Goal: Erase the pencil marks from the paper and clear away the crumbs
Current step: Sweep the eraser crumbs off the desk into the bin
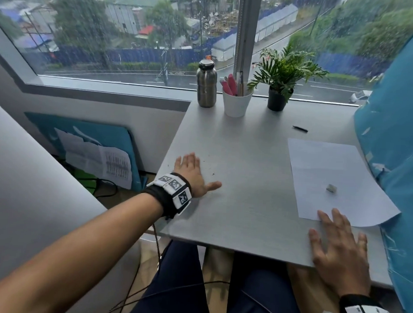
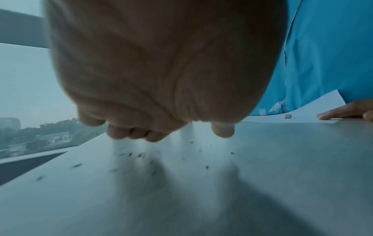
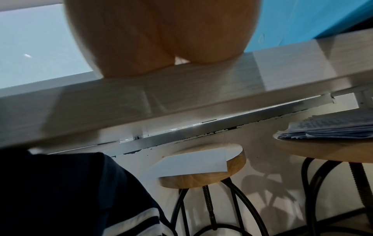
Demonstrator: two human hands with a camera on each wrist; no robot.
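Head view: left hand (image 1: 192, 173) is lying spread flat among crumbs (image 2: 139, 155) left of the paper (image 1: 333, 182); right hand (image 1: 338, 250), fingers spread, is pressing the paper's near edge; eraser (image 1: 331, 188) is resting on it.

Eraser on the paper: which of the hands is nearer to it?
Right. The right hand lies flat at the paper's near edge, just below the eraser. The left hand is far across the table by the crumbs.

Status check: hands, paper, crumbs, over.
Left hand open, flat on table among crumbs. Right hand open at paper edge. Eraser lies on paper. Nothing blocking.
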